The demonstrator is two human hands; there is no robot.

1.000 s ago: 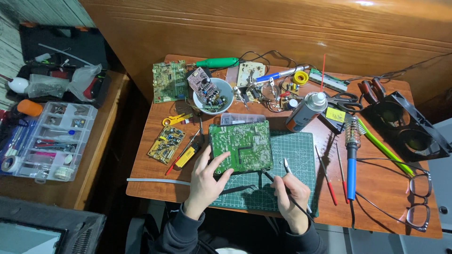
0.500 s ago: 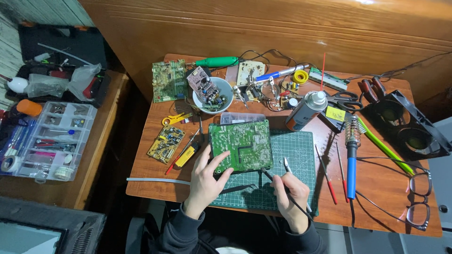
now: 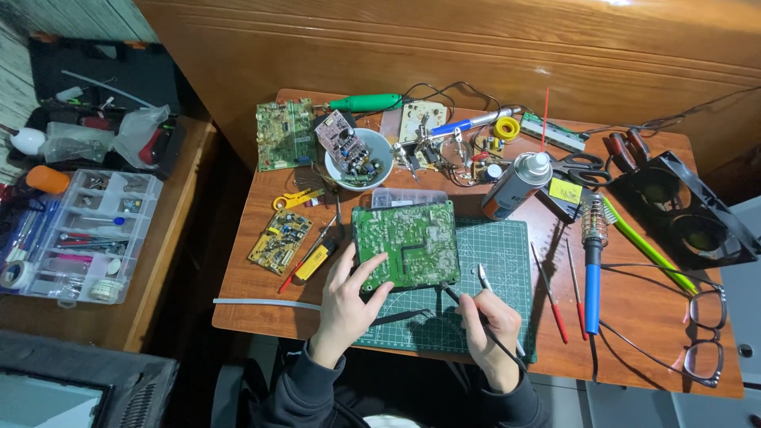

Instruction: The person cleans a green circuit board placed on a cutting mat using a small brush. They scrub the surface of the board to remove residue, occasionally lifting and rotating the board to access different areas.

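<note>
Head view: the fingers of the left hand (image 3: 346, 305) are spread apart and pressed flat on the lower left corner of the green circuit board (image 3: 406, 246), apparently so that the board is kept steady. The fingers of the right hand (image 3: 490, 325) are closed together around a thin dark tool (image 3: 464, 304), held like a pen with its tip brought to the board's lower edge; a black cable is trailed back from it over the wrist. The board is laid solder side up on the green cutting mat (image 3: 491, 261), at the front middle of the wooden table (image 3: 650, 317). Its surface is flat, glossy and finely patterned. Just right of the right hand, small metal cutters (image 3: 483, 277) are left within easy reach. Further right, a blue-handled soldering iron (image 3: 593, 269) and two red-tipped probes (image 3: 555, 293) are laid alongside the mat. Behind the board, a white bowl (image 3: 380, 162) is filled with a smaller board, and a grey spray can (image 3: 515, 186) is stood nearby.
</note>
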